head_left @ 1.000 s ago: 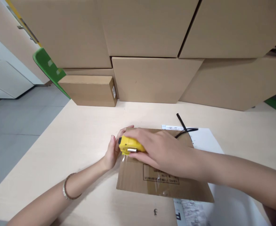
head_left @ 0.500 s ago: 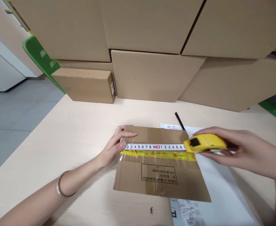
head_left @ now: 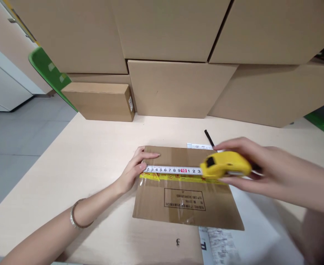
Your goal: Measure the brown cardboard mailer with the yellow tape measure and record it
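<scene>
A small brown cardboard box (head_left: 203,217) with yellow printed packing tape lies before me, its top face showing a framed stamp. My left hand (head_left: 132,171) grips the box's left edge, the thumb pressing the end of the white measuring blade (head_left: 170,170) there. The blade runs across the top face, just above the yellow tape, into the yellow tape measure (head_left: 225,164). Around that case my right hand (head_left: 257,165) is closed, over the box's right part. The blade shows numbers up to about 13 beside the case.
Under the box's right side lies a white plastic mailing bag (head_left: 255,221) with a label. A black pen (head_left: 209,138) rests behind it. Large cartons (head_left: 178,88) are stacked at the back, with a smaller carton (head_left: 98,101) at left. The table's (head_left: 103,147) left edge drops to grey floor.
My right hand has moved left with the tape measure, and less blade shows between the case and my left hand. The left hand keeps its hold; the view has shifted slightly.
</scene>
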### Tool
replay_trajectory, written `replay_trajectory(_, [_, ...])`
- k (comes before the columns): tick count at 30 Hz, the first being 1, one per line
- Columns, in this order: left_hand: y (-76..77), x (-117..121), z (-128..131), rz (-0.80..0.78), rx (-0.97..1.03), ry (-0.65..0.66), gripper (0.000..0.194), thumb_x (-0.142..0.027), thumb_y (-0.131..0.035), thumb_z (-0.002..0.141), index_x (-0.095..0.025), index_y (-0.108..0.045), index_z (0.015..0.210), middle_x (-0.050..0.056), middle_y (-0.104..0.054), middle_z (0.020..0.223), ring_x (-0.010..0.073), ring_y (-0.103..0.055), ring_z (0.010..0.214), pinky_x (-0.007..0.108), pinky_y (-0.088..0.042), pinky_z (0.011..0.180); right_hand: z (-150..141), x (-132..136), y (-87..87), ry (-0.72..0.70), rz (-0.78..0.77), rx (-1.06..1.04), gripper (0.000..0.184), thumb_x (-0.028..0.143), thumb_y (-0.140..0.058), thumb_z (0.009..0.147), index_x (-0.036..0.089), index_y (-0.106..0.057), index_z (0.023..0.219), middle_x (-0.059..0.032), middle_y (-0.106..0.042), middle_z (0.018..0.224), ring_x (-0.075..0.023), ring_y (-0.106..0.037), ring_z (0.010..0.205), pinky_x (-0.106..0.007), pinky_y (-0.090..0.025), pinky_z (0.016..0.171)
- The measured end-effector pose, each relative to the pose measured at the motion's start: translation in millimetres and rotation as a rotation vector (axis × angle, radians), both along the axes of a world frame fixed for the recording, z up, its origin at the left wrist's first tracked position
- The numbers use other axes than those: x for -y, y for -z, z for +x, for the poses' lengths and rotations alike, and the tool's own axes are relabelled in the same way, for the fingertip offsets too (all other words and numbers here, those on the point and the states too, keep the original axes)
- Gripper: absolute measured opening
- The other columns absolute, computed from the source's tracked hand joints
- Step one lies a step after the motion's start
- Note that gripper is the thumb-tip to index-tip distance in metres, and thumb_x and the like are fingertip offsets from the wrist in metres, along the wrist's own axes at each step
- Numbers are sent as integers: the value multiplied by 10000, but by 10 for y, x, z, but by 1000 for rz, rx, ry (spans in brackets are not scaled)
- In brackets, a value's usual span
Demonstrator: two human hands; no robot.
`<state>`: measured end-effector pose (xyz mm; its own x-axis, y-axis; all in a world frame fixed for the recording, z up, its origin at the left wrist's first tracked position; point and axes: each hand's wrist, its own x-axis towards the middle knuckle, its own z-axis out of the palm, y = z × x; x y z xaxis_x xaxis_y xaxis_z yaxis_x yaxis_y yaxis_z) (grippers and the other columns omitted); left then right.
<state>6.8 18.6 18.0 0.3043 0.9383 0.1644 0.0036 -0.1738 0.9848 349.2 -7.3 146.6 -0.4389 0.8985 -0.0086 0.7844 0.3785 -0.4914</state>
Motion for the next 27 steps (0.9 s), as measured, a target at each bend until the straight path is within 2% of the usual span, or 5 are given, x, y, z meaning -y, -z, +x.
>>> replay_trajectory(3, [25,21,59,-20,85,-31,533,-693,-506,929,-271,-796,1075,82,-699,1168,362,-492,1314,555,-188,1271,-664,-160,-12,-235,11,-10,402,460,-643,941,268,-557,1283,8,-743,755,-204,-656,556,-300,-450,477])
replay_trajectory(7, [25,12,100,-51,195,-22,651,-729,-344,976,-240,-734,1157,84,-723,1212,346,-597,1262,533,-410,1178,-1220,-327,-10,-469,88,-75,368,265,-604,983,255,-562,1349,-50,-729,1268,-235,-723,980,-358,-511,773])
replay_trajectory(13, [-361,154,-28,243,-335,-72,456,-545,-387,1050,-266,-712,1206,61,-433,1606,339,-246,1580,586,-211,1301,-853,-341,-136,-704,65,-359,436,29,-660,739,250,-641,1115,-9,-733,1082,-174,-663,966,-309,-474,847])
replay_trajectory(18, [-749,598,120,632,-586,100,459,-279,-550,995,-190,-481,1440,169,-540,1472,299,-433,1485,526,-412,1222,-558,-57,-113,-738,-130,-273,375,43,-693,699,238,-651,1016,-5,-712,1000,-148,-641,890,-276,-476,799])
replay_trajectory(27, [-634,646,219,1000,-744,370,617,-561,-489,991,-131,-491,1433,227,-642,1374,387,-561,1378,520,-487,1128,-577,-169,-184,-639,-231,-177,287,52,-651,764,231,-695,984,-28,-639,1079,-135,-647,874,-244,-499,725])
